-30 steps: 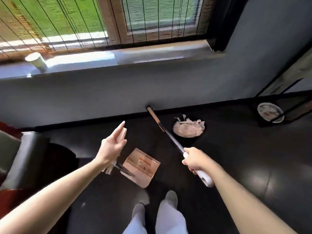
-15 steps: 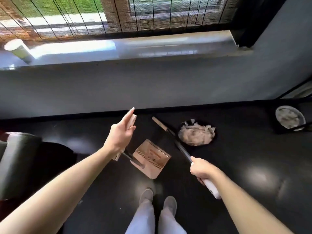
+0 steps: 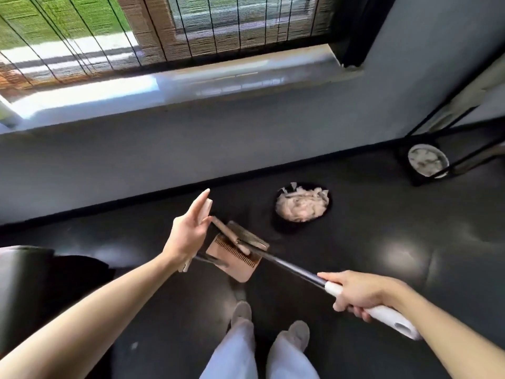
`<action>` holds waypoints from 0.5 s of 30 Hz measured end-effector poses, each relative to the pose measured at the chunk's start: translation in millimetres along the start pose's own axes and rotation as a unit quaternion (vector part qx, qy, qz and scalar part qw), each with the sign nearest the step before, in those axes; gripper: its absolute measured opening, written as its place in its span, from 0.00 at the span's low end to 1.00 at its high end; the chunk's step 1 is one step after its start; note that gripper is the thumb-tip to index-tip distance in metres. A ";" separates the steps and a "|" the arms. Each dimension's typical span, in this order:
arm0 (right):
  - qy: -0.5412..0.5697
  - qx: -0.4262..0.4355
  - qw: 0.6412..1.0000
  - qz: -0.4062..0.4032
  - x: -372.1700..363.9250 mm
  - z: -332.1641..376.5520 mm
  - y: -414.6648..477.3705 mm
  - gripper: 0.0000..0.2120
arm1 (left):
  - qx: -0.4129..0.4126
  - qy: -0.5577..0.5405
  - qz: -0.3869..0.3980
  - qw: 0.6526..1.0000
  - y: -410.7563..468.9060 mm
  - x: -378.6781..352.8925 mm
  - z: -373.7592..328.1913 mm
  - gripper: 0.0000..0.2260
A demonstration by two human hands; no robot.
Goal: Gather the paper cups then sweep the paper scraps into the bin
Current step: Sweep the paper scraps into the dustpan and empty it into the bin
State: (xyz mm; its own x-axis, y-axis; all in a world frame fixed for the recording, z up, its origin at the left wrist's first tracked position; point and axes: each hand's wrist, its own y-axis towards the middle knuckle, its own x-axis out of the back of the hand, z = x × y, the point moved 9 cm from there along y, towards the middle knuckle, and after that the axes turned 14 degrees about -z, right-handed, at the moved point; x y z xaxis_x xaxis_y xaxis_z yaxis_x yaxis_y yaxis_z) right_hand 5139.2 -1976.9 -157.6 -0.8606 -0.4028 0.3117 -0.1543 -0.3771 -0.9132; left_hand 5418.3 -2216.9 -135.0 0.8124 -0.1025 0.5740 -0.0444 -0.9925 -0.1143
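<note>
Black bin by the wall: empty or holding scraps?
Holding scraps: pale paper scraps fill the black bin up to its rim.

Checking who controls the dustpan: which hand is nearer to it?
Left. The left hand touches the handle of the dustpan, just to its left; the right hand grips the broom, farther off to its right.
</note>
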 end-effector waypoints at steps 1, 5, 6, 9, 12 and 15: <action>-0.003 0.004 1.000 -0.001 -1.7 -3.5 -6.2 0.37 | -0.002 0.001 0.001 1.000 -7.0 0.9 -0.2 0.28; 0.001 0.016 1.000 -0.011 -12.7 -30.2 -25.0 0.37 | -0.018 0.007 0.014 1.000 -47.3 -6.7 -8.0 0.27; 0.003 0.020 1.000 -0.015 -15.0 -40.8 -27.7 0.37 | -0.029 0.010 0.013 0.999 -59.0 -9.8 -12.0 0.27; 0.037 0.023 0.999 -0.025 -17.0 -86.2 -34.0 0.37 | -0.052 0.011 -0.001 0.999 -96.9 -21.3 -27.3 0.27; 0.071 0.027 0.997 -0.031 -11.3 -145.5 -47.3 0.37 | -0.058 0.001 -0.020 0.998 -142.8 -39.8 -46.8 0.27; 0.097 0.021 0.995 -0.031 1.5 -216.6 -70.7 0.36 | -0.074 0.000 -0.044 0.996 -198.5 -66.4 -74.4 0.27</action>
State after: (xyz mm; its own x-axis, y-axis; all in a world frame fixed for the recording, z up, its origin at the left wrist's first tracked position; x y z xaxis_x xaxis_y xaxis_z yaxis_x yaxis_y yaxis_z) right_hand 5043.7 -1770.1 -149.4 -0.9279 -0.2108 0.3074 -0.1936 -0.4320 -0.8808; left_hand 5329.9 -2018.1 -90.1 0.8171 -0.0155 0.5763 -0.0586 -0.9967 0.0563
